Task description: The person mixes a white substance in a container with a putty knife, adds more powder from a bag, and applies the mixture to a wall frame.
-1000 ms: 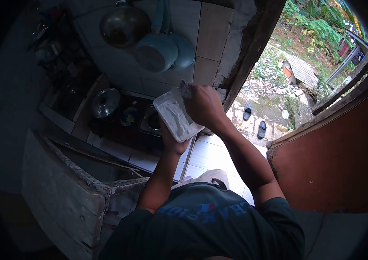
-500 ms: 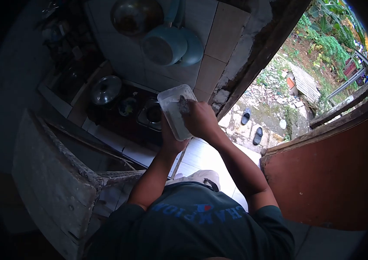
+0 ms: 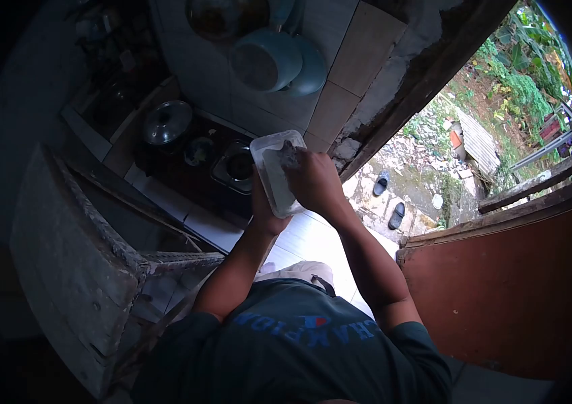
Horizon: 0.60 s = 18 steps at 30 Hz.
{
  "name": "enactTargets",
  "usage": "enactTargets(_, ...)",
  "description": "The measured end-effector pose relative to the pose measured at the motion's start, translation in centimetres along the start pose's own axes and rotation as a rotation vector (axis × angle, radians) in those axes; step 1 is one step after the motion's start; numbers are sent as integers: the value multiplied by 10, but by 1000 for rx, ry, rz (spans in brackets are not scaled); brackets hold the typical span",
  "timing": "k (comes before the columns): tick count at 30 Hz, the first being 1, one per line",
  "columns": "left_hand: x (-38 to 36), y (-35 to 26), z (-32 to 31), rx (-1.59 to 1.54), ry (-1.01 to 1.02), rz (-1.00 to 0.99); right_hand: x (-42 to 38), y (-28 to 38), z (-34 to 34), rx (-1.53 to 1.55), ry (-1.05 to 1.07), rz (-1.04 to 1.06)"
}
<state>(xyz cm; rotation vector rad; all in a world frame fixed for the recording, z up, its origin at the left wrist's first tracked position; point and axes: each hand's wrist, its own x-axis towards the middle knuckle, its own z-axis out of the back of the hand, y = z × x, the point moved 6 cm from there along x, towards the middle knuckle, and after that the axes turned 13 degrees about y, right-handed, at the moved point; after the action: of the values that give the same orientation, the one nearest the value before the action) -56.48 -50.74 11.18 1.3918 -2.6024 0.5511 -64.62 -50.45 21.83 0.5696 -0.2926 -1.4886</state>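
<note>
A whitish translucent plastic container [image 3: 271, 176] is held up, tilted, in front of my body. My left hand [image 3: 266, 210] is closed around its left side and underside, with most of its fingers hidden behind the plastic. Over the container's open side, my right hand [image 3: 316, 179] grips a dark grey, crumpled scrubber [image 3: 290, 155]. The scrubber is against or just above the inside of the container; the exact contact cannot be made out.
Beyond my left hand is a gas stove [image 3: 237, 167] with a lidded metal pot [image 3: 166, 123]. Blue-green pans [image 3: 263, 62] hang on the tiled wall. To the left stands a worn wooden panel [image 3: 70, 269]; a reddish-brown door [image 3: 501, 283] is at right, with slippers [image 3: 396, 216] outside the doorway.
The view has shifted slightly. My right hand and the scrubber have moved a little within the container. Both hands keep their grips.
</note>
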Motion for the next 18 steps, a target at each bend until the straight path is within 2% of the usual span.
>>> enactTargets(1, -2, 1, 1, 1, -9, -15, 0, 2, 3, 22, 12, 30)
enactTargets(3, -3, -4, -6, 128, 137, -98, -3, 1, 2, 55, 27, 70)
enactTargets(5, -4, -6, -17, 129, 94, -77, -8, -2, 4, -3, -30, 75)
enactTargets(7, -13, -6, -45, 265, 227, -185, -12, -1, 16, -10, -83, 79)
enactTargets(11, -27, -11, -57, 461, 38, -220, -21, 2, 34, -17, -165, 143)
enactTargets(13, -37, -10, -51, 230, 63, -195, -22, 11, 28, -75, -80, 191)
enactTargets(14, -40, -10, -65, 321, 178, -306, -21, 14, 18, -116, -35, 229)
enactTargets(15, -49, -11, -71, 350, 163, -370, -23, 20, 10, -165, 15, 274)
enactTargets(17, -68, -12, -86, 1130, -76, -438, -31, 36, 2, -195, 102, 389)
enactTargets(18, -75, -12, -97, 1083, 100, -518, -35, 42, -1, -142, 147, 456)
